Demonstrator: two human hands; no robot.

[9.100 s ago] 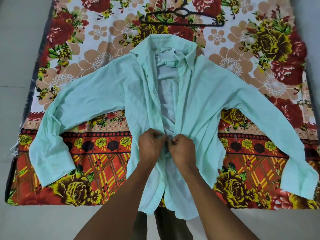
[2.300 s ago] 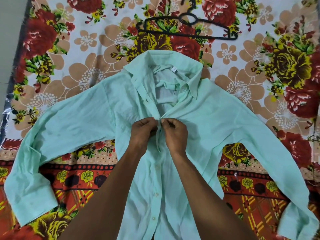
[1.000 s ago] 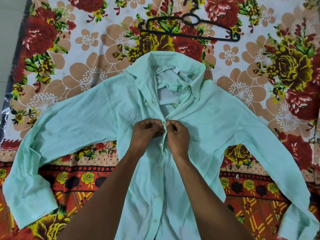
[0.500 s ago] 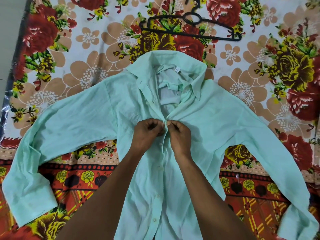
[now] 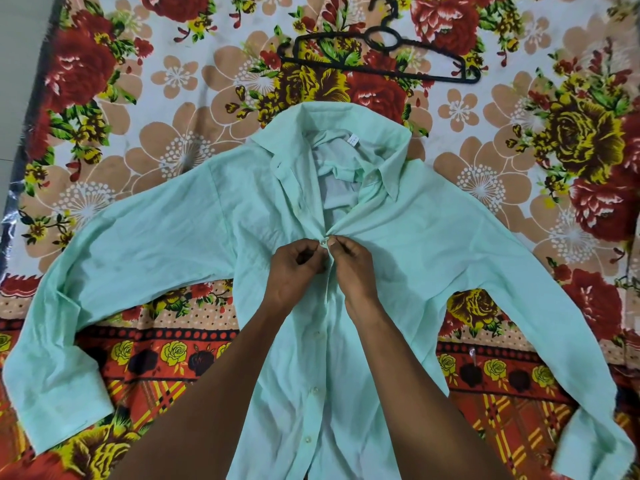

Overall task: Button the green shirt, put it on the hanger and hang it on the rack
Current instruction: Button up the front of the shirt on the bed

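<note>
Both hands, left hand [image 5: 294, 271] and right hand [image 5: 351, 268], pinched the green shirt [image 5: 433, 254] placket (hanger [image 5: 381, 55] lay beyond the collar).

Your left hand [image 5: 294, 271] and right hand [image 5: 349, 268] pinch the shirt [image 5: 433, 258] placket at a chest button [image 5: 322, 241]. The collar lies open. The hanger [image 5: 381, 60] rests on the floral sheet [image 5: 156, 109] beyond it.

Floral bedsheet [image 5: 145, 109] spread over grey floor [image 5: 20, 46]; green shirt [image 5: 433, 258] flat at centre, sleeves out left and right; black hanger [image 5: 429, 76] at far edge, apart.
</note>
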